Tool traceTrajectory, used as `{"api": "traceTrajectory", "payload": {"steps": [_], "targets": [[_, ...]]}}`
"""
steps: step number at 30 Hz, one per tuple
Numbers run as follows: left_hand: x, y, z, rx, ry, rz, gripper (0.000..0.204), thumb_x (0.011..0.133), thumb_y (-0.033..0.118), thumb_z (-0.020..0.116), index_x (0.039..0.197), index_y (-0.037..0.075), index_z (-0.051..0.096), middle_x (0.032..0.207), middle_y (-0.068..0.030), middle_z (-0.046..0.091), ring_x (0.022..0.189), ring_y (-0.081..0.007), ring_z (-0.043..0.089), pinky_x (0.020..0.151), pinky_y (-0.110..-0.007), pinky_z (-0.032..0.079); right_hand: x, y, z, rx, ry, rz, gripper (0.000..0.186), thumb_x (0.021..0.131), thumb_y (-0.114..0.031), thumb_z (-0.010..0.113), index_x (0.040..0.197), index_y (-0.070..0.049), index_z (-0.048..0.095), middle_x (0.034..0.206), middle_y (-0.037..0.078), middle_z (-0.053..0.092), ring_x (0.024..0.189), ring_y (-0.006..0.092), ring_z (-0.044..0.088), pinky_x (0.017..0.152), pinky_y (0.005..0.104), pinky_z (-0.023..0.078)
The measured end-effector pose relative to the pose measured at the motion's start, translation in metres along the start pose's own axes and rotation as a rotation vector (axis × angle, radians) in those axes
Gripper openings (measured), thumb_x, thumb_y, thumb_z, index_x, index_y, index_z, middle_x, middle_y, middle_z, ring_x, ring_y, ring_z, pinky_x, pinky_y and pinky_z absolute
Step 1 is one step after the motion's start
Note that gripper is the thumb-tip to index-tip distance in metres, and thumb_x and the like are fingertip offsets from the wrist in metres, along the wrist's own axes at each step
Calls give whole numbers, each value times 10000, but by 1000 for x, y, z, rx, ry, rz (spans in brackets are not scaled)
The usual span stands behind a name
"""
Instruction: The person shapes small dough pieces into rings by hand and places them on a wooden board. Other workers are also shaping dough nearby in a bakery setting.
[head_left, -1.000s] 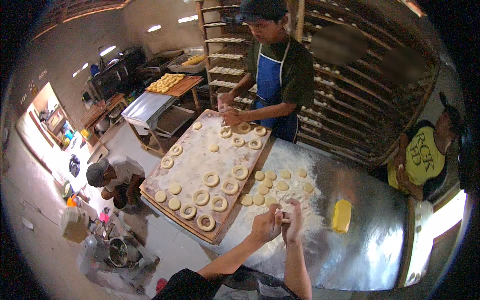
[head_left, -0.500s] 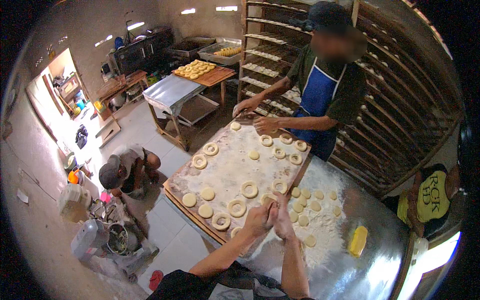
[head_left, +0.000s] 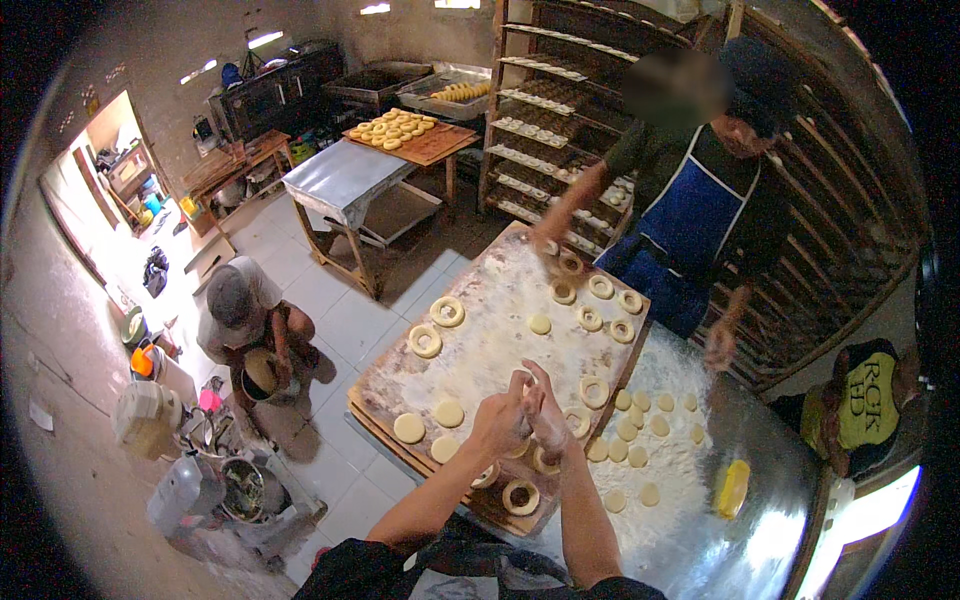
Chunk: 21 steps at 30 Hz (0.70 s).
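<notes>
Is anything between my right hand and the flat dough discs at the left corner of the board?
Yes: your left hand is in between, close beside your right hand. Past it, only floured board shows before the dough discs.

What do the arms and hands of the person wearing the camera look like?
The left hand and right hand are ungloved, and their fingers look a bit dusty, maybe with flour. The forearms are bare, with plain wrists. The sleeves are black and loose, ending near the elbows.
</notes>
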<state>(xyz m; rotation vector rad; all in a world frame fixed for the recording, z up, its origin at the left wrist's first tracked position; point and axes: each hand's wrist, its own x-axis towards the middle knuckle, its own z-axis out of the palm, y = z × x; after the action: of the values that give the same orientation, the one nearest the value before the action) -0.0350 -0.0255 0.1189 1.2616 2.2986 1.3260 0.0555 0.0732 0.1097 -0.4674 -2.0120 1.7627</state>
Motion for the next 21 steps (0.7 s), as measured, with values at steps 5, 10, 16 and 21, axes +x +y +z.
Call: {"api": "traceTrajectory", "payload": {"steps": [5,10,16,21], "targets": [[17,-14,-8,-256,38,-132,258,1047,286,414,1157,54,429,670,-267,607,633,-490,624,573,-569,475,24,3,4,395,119,220,653,1002,-542,479,1437,-70,362,1076,107,624,996,173,593,897,288,459],[56,-55,11,-12,-7,-21,378,1047,341,404,1279,43,416,1165,-355,578,863,-520,638,761,-581,516,70,10,20,-84,59,153,783,988,-565,484,1500,-25,239,1232,241,590,1135,346,598,1013,404,438],[96,-101,-4,309,56,-331,636,994,493,467,1469,86,351,1322,-316,478,1229,-512,487,1015,-659,346,83,8,14,-761,394,43,834,916,-382,641,1525,-80,158,1304,325,534,1246,458,507,1067,545,368],[60,-101,-18,549,-187,-174,673,861,302,705,1430,118,397,1160,-225,535,1063,-415,576,862,-556,496,63,10,27,-1204,83,230,752,866,-319,676,1479,-82,310,1278,270,560,1232,442,495,1009,549,414]]}}
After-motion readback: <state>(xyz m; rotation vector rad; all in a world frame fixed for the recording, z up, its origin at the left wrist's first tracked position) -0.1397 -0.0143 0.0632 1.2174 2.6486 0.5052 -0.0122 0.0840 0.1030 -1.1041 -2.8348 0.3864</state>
